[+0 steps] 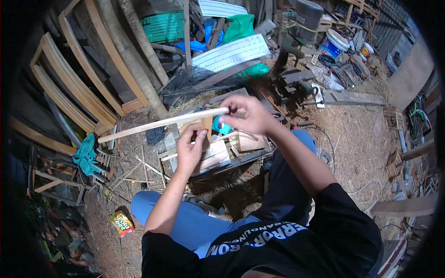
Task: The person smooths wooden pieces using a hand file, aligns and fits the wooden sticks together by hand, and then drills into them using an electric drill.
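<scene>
A long, thin, pale wooden strip (162, 123) slants across in front of me, its far end out to the left. My right hand (250, 113) grips the right end of this strip between thumb and fingers. Just below the strip, my left hand (191, 150) is closed with a flat tan piece (206, 127) at its fingertips; whether that piece is wood or paper I cannot make out. A turquoise object (221, 126) shows partly behind my right hand. Under both hands is a low workbench with wooden blocks (214, 155) on it.
Wooden frames (69, 88) lean at the left, near a teal cloth (85, 155). Thin sticks and a yellow-red snack packet (122, 224) lie on the sawdust-strewn floor. White corrugated panels (232, 53), a dark machine (294, 85), a paint bucket (333, 44) and a cable (327, 139) are around the bench.
</scene>
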